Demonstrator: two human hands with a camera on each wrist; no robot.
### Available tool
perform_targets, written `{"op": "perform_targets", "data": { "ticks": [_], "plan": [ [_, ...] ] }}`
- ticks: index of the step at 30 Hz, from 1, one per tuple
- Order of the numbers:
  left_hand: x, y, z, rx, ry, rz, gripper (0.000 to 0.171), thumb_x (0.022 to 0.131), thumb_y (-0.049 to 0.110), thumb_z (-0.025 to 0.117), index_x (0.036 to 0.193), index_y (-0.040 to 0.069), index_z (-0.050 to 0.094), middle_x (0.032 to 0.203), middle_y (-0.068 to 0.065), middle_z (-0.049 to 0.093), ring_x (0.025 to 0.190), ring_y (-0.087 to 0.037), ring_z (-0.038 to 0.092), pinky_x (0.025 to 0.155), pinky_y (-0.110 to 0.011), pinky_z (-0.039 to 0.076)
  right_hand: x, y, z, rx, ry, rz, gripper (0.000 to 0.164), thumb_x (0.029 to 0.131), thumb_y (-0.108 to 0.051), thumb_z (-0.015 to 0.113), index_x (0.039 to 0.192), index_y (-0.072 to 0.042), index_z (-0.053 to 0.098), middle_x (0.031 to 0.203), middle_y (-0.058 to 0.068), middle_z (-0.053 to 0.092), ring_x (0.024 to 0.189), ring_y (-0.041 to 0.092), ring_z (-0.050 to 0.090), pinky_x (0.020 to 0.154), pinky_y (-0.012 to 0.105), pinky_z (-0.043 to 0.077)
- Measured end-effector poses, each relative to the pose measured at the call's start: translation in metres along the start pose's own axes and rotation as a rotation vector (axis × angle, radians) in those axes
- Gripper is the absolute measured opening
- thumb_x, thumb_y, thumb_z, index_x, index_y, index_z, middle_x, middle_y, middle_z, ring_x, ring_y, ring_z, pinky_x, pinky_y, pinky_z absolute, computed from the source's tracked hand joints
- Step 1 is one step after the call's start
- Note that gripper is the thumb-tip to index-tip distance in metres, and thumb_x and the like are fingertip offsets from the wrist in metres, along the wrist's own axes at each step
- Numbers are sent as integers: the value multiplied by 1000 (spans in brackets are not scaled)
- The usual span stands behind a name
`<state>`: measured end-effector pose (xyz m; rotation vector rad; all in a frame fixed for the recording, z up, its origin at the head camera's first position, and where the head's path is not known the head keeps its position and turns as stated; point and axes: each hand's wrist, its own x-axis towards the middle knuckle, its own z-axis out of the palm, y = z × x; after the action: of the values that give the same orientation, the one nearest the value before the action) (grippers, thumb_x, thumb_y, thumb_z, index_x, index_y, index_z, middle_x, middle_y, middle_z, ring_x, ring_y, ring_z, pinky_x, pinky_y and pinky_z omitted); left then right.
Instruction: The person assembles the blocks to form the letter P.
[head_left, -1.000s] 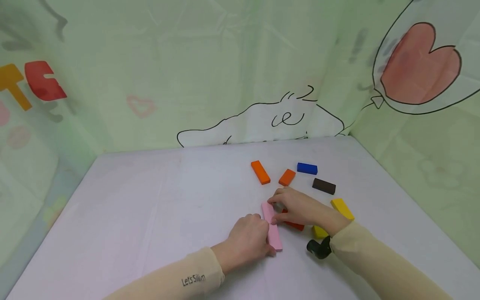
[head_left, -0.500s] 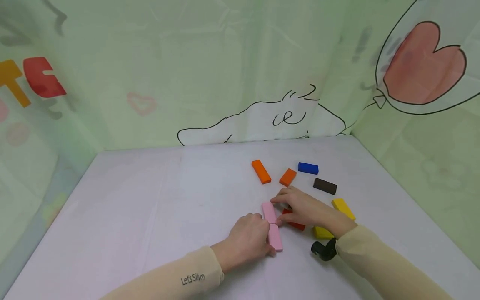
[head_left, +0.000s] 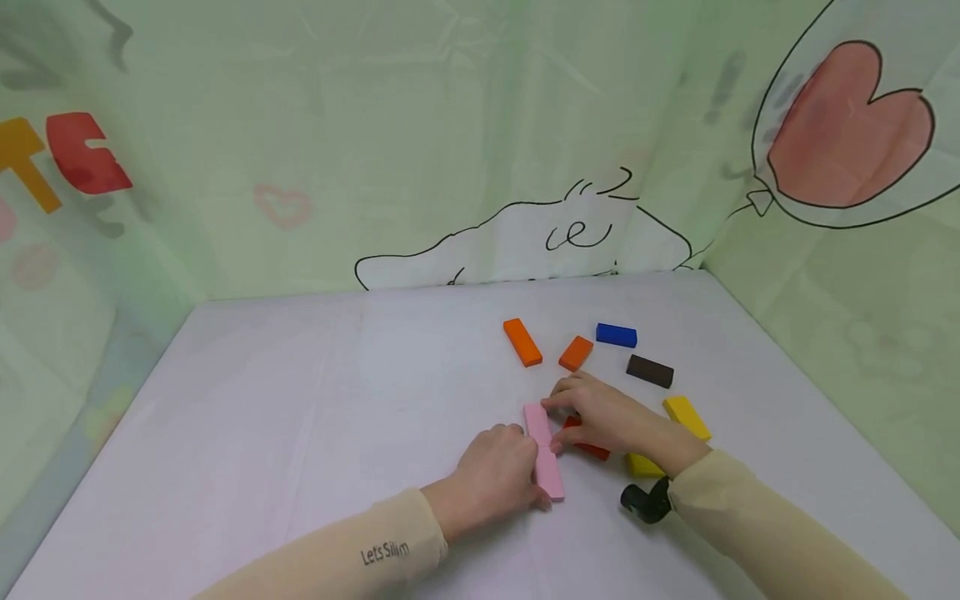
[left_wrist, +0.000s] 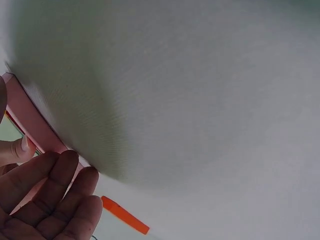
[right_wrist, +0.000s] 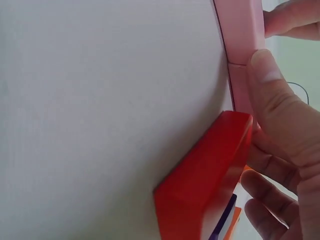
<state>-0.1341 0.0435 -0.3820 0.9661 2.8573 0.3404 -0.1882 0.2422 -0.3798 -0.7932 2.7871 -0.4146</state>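
Note:
Two pink wooden blocks lie end to end on the white table in the head view, forming one straight strip. My left hand (head_left: 497, 471) holds the near pink block (head_left: 551, 478), with its thumb by the near end and its fingers along the left side. My right hand (head_left: 600, 410) holds the far pink block (head_left: 536, 418) lengthwise, thumb at the seam and a fingertip by the far end. In the right wrist view that thumb touches the pink side by the joint. Partly under the right hand lies a red block (right_wrist: 205, 175).
Beyond the hands lie a long orange block (head_left: 522, 342), a short orange block (head_left: 576, 353), a blue block (head_left: 616, 336) and a dark brown block (head_left: 649, 372). Yellow blocks (head_left: 686, 417) flank the right forearm. A black device (head_left: 645, 502) sits at the right wrist. Printed cloth encloses the table.
My right hand and forearm have shifted slightly to the right over the last second, its thumb sliding towards the seam. The left hand and both pink blocks stay nearly in place.

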Motion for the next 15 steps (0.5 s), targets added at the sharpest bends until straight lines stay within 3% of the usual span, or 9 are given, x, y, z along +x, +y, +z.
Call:
{"op": "perform_targets", "data": {
  "ticks": [6, 15],
  "plan": [
    [1, -5, -1, -68, 2, -58, 48, 69, 43, 95, 91, 5, 74, 78, -3, 61, 73, -17, 52, 65, -23, 48, 2, -2, 1, 0, 3, -3, 57, 81, -36, 85, 128, -7, 72, 112, 3, 71, 110, 23, 60, 93, 40, 58],
    [0, -11, -1, -69, -27, -60, 52, 69, 44, 95, 98, 6, 75, 84, -2, 65, 79, -16, 56, 72, -23, 52, 4, -6, 4, -25, 20, -26, 56, 81, -38, 85, 125, -6, 73, 111, 4, 71, 110, 24, 60, 93, 40, 58]
  ]
}}
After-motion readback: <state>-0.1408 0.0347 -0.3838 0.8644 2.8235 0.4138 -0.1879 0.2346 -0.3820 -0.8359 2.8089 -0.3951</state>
